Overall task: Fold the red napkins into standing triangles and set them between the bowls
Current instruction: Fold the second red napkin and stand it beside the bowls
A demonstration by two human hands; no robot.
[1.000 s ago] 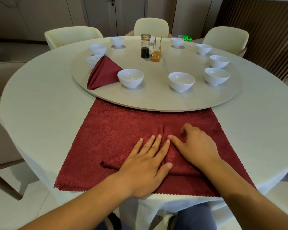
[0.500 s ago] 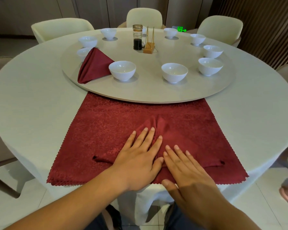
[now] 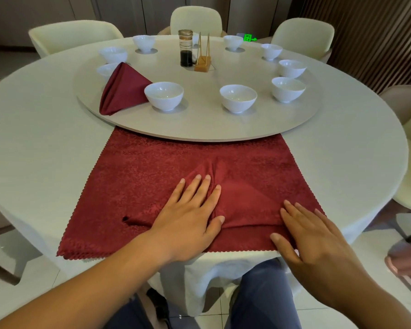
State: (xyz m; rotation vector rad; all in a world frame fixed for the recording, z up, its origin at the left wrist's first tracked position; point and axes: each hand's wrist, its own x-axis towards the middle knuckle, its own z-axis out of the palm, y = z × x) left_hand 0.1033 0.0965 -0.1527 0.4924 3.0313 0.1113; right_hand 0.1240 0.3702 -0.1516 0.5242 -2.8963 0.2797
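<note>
Beyond both grips, a round turntable (image 3: pixel 199 131) fills the middle of the desk (image 3: pixel 45 138); its near rim lies over the far edge of the flat red napkin (image 3: pixel 152 167). White bowls stand in a ring on it, the nearest bowl (image 3: pixel 163 95) ahead of the left grip and a second bowl (image 3: pixel 238 98) ahead of the gap between the two grips. A folded napkin (image 3: pixel 124 89) already stands as a triangle to the left of the nearest bowl, touching it and partly hiding a small bowl (image 3: pixel 105 70) behind. Farther off, at the turntable's centre, are a sauce bottle (image 3: pixel 186 49) and a toothpick holder (image 3: pixel 202 64). Pale chairs (image 3: pixel 195 19) ring the far side. The flat red napkin lies spread at the desk's near edge under both grips, its hem zigzag-cut. Two flaps are turned in and meet at a puckered seam just past the left fingertips. The left grip (image 3: pixel 188 219) lies flat, fingers straight and slightly spread, pressing the left flap. The right grip (image 3: pixel 311 236) is flat too, pressing the right end of the fold, with its thumb at the near hem. Neither holds anything.
</note>
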